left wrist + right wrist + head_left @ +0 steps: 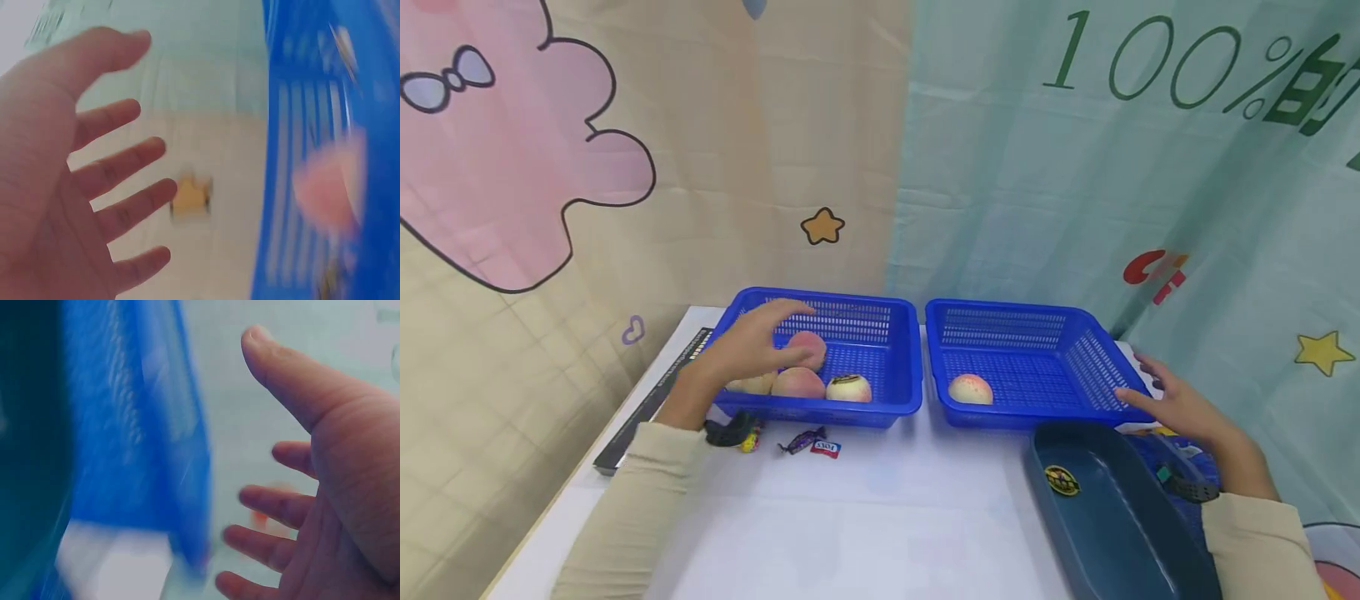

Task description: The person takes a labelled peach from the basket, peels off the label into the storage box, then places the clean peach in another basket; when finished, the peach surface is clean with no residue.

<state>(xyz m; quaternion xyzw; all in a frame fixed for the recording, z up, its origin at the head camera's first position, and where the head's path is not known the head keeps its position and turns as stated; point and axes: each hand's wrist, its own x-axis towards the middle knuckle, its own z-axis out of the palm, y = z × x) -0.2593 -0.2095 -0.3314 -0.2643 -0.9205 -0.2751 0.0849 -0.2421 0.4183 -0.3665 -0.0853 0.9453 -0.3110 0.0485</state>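
Observation:
In the head view my left hand (751,343) is held over the left side of the left blue basket (902,408), its fingers spread and holding nothing. Inside that basket lie several peaches (799,383), one of them pale with a dark label (848,387). My right hand (1176,404) hovers by the right edge of the right blue basket (1000,417), fingers apart and nothing between them. A single pale peach (970,389) sits in that basket's front left corner. The left wrist view shows my left hand's fingers loosely extended beside the blurred basket wall (275,187).
A dark teal tray (1120,508) stands at the front right, partly over a blue item (1180,467). Two small wrapped candies, one a purple candy (803,440), lie before the left basket. A black strip (647,408) runs along the table's left edge. A printed curtain (1000,167) hangs behind.

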